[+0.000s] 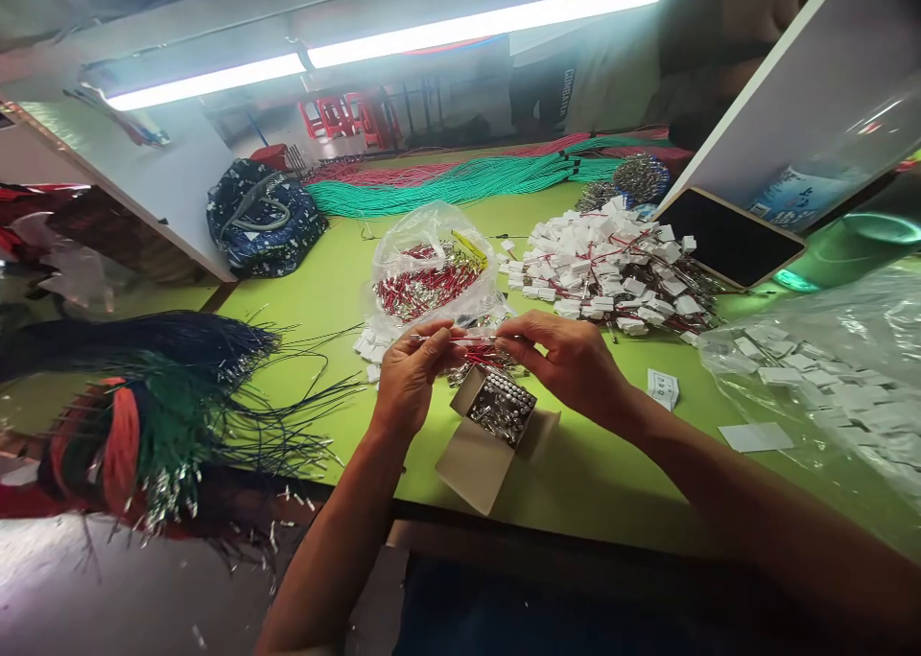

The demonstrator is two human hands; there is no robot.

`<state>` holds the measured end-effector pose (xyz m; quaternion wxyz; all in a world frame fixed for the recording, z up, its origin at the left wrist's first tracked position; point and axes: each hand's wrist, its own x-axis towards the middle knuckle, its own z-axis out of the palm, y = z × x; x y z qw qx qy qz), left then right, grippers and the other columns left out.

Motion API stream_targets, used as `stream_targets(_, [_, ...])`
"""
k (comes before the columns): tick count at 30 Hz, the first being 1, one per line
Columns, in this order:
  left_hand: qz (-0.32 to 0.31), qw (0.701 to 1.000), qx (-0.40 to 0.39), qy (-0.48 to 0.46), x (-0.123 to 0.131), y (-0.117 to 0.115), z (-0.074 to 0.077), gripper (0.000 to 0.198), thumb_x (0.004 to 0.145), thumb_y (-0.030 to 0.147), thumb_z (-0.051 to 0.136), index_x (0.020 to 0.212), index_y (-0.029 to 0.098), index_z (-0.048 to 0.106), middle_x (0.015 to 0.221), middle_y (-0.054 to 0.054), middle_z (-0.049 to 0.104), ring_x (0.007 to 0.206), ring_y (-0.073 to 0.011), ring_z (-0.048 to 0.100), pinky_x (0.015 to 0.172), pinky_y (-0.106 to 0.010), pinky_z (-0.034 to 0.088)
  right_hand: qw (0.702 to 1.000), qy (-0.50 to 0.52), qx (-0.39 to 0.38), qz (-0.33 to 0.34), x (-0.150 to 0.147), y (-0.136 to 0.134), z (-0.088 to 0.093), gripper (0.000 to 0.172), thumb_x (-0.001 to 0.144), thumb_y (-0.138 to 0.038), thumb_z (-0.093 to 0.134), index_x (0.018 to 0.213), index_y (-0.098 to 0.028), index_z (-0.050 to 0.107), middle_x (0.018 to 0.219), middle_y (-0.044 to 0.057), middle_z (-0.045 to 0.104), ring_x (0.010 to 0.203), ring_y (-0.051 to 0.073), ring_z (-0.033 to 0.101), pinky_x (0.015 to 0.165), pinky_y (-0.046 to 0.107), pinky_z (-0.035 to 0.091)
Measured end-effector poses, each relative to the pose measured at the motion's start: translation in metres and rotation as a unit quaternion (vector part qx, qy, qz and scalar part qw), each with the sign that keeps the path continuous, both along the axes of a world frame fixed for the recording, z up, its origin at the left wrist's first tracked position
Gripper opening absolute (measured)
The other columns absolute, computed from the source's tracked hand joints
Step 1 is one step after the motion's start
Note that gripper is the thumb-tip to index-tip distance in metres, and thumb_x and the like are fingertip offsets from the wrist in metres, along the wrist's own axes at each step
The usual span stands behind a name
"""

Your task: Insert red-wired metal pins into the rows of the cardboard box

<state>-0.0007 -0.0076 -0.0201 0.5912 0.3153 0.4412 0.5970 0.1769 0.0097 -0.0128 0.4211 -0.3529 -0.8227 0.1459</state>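
Between my two hands a short red wire (471,339) with metal ends is stretched level. My left hand (417,373) pinches its left end between thumb and fingers. At the other end, the fingertips of my right hand (565,354) are closed on it. Just below them sits an open cardboard box (479,464) holding small glass-like tubes with metal caps (504,409). Behind my hands lies a clear plastic bag (432,224) with many red wire pieces (424,287). White connector pieces (370,346) lie beside my left hand.
A heap of white connectors (597,263) is at the back right, near a black tablet-like panel (730,239). Green wires (432,188) cross the back. Dark wire bundles (194,339) hang at left. A plastic bag of white parts (827,378) lies right.
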Motion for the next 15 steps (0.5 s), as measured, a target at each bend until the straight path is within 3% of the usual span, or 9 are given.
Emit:
stream_targets(4, [0.03, 0.998, -0.004, 0.05, -0.002, 0.003, -0.004, 0.033, 0.055, 0.035, 0.08, 0.074, 0.013, 0.065, 0.064, -0.002, 0.068, 0.052, -0.0103, 0.061, 0.058, -0.025, 0.05, 0.998, 0.02, -0.054, 0.025, 0.0, 0.002, 0.001, 0.01, 0.085, -0.019, 0.056, 0.081, -0.018, 0.066, 0.078, 0.002, 0.069, 0.069, 0.013, 0.062, 0.065, 0.024, 0.047])
stream_targets(8, [0.054, 0.993, 0.026, 0.103, -0.009, 0.01, -0.01, 0.04, 0.061, 0.032, 0.076, 0.095, 0.015, 0.064, 0.075, -0.002, 0.069, 0.062, -0.0111, 0.062, 0.062, -0.025, 0.05, 0.993, -0.04, -0.112, 0.023, 0.001, 0.01, -0.009, 0.011, 0.084, -0.019, 0.057, 0.082, -0.017, 0.067, 0.075, 0.001, 0.069, 0.065, 0.012, 0.06, 0.06, 0.023, 0.043])
stream_targets(12, [0.127, 0.965, 0.093, 0.208, -0.022, 0.013, -0.008, 0.03, 0.066, 0.03, 0.072, 0.093, 0.017, 0.066, 0.087, -0.003, 0.069, 0.074, -0.0107, 0.061, 0.069, -0.024, 0.048, 0.983, -0.165, -0.066, -0.037, 0.01, 0.025, -0.023, 0.015, 0.086, -0.019, 0.054, 0.081, -0.016, 0.068, 0.08, 0.004, 0.067, 0.071, 0.015, 0.058, 0.065, 0.025, 0.041])
stream_targets(15, [0.115, 0.92, 0.104, 0.361, -0.034, 0.012, 0.001, 0.019, 0.073, 0.031, 0.066, 0.085, 0.016, 0.069, 0.081, -0.003, 0.07, 0.072, -0.0131, 0.061, 0.069, -0.025, 0.047, 0.961, -0.268, -0.008, -0.072, 0.015, 0.028, -0.026, 0.016, 0.087, -0.021, 0.054, 0.084, -0.015, 0.068, 0.087, 0.008, 0.065, 0.081, 0.019, 0.056, 0.07, 0.028, 0.039])
